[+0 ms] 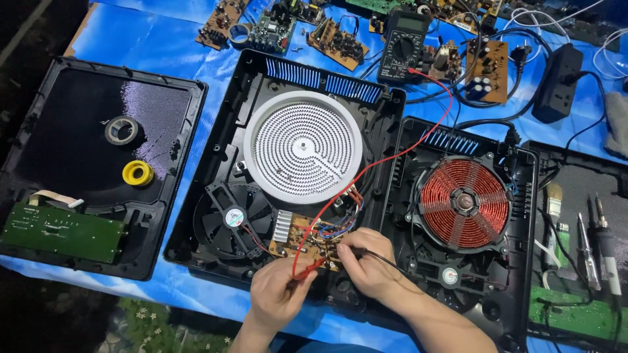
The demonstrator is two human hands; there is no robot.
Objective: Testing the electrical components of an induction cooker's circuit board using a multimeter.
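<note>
The left hand [278, 292] pinches a slim red test probe [307, 267] and the right hand [368, 266] grips a black test probe [345, 253], both tips pressed down on the brown circuit board [314, 238] at the front of the open black cooker housing [261, 91], probably so that each tip meets a solder point. The red lead wire [392, 151] loops up across the housing to the dark handheld multimeter [404, 44], which lies at the far edge facing the person. Just beyond the board sit a ribbed aluminium heat sink [282, 225], a round black cooling fan [229, 219] and the white spiral heating disc [303, 146]. To the right lies a second housing with a copper-red induction coil [464, 202].
</note>
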